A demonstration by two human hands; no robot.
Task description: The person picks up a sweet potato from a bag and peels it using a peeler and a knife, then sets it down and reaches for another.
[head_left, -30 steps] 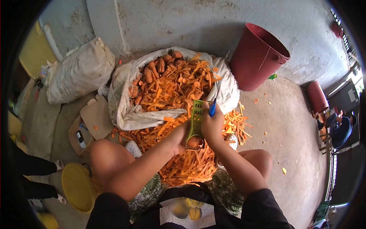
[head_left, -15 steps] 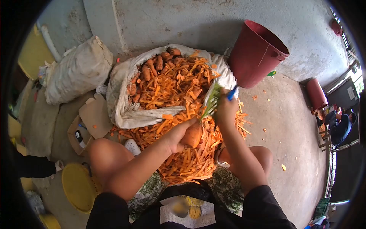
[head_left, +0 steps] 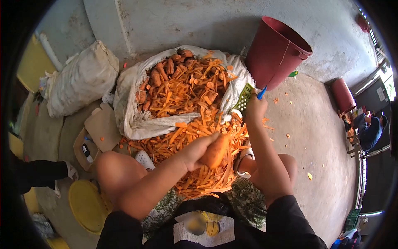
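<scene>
My left hand (head_left: 195, 152) is closed around a thick orange carrot (head_left: 215, 152), above a heap of orange strips (head_left: 211, 176) between my feet. Higher and to the right, my right hand (head_left: 254, 110) grips a flat green tool (head_left: 243, 98) with rows of pale dots or holes. A blue tip (head_left: 261, 93) sticks up from the same fist. The tool and the carrot are apart. Just beyond my hands, an open white sack (head_left: 157, 132) holds reddish-brown carrots (head_left: 156, 77) and more orange strips.
A tall red bin (head_left: 275, 58) stands by the wall right of the sack. At left are a full white sack (head_left: 83, 79), an open cardboard box (head_left: 103, 129) and a yellow lid or tub (head_left: 87, 205). One person's leg (head_left: 41, 172) shows left; another person (head_left: 371, 132) sits far right.
My right hand has lifted slightly up and right, taking the green tool away from the carrot. The carrot has shifted a little right and turned. The leg at left has moved further into view.
</scene>
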